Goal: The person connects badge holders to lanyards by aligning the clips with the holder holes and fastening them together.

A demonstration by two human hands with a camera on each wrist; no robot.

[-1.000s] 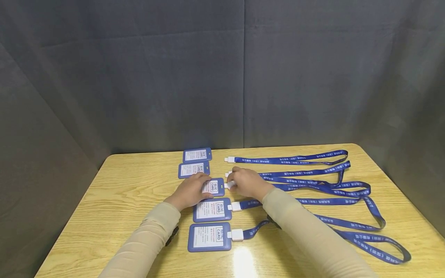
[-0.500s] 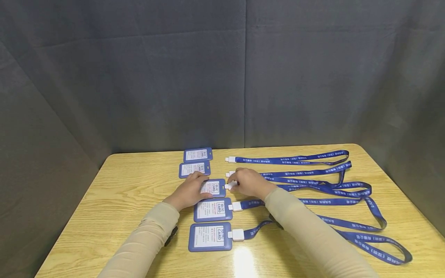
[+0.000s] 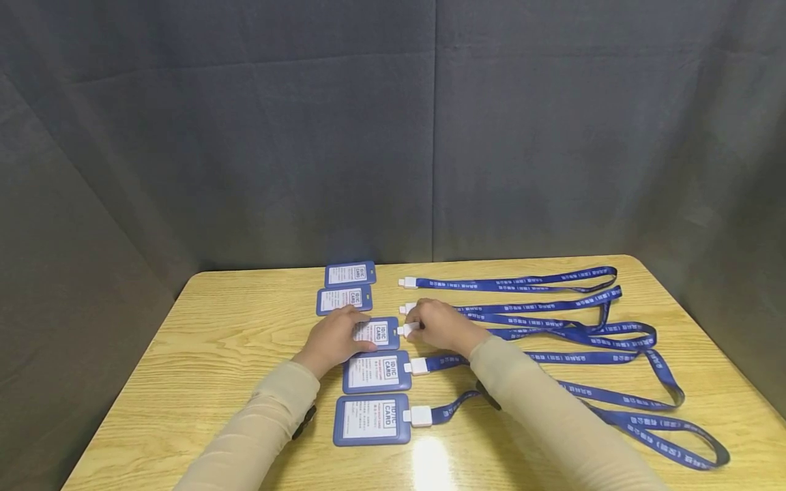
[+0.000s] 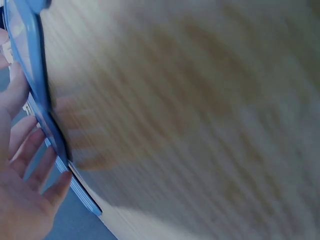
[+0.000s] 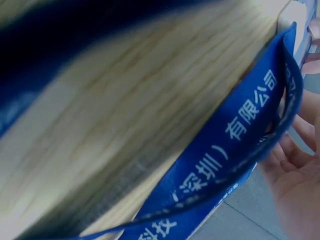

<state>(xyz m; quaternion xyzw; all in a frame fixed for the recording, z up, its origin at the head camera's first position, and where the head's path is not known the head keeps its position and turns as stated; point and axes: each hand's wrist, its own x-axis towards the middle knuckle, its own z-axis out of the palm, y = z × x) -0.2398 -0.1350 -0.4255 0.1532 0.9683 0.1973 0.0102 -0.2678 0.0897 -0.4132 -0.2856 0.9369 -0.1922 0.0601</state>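
Note:
My left hand (image 3: pixel 334 337) grips a blue ID badge holder (image 3: pixel 383 333), the middle one in a column of several, thumb at its near edge and fingers at its far edge. Just right of its slotted end, my right hand (image 3: pixel 443 326) pinches the white clip (image 3: pixel 409 330) of a blue printed lanyard (image 3: pixel 522 333). The clip's tip is right at the holder's slot. In the left wrist view the fingers lie along the blue edges of holders (image 4: pixel 42 75). A lanyard strap (image 5: pixel 240 115) loops beside the right hand in the right wrist view.
Nearer me, two badge holders (image 3: pixel 376 372) (image 3: pixel 371 419) have lanyard clips (image 3: pixel 419 366) (image 3: pixel 420 415) at their slots. Farther back lie two holders (image 3: pixel 350 273) (image 3: pixel 344 299) with clips (image 3: pixel 408 282) apart from them. Straps spread right across the wooden table (image 3: pixel 202 341); some overlap. A grey curtain (image 3: pixel 307 170) stands behind.

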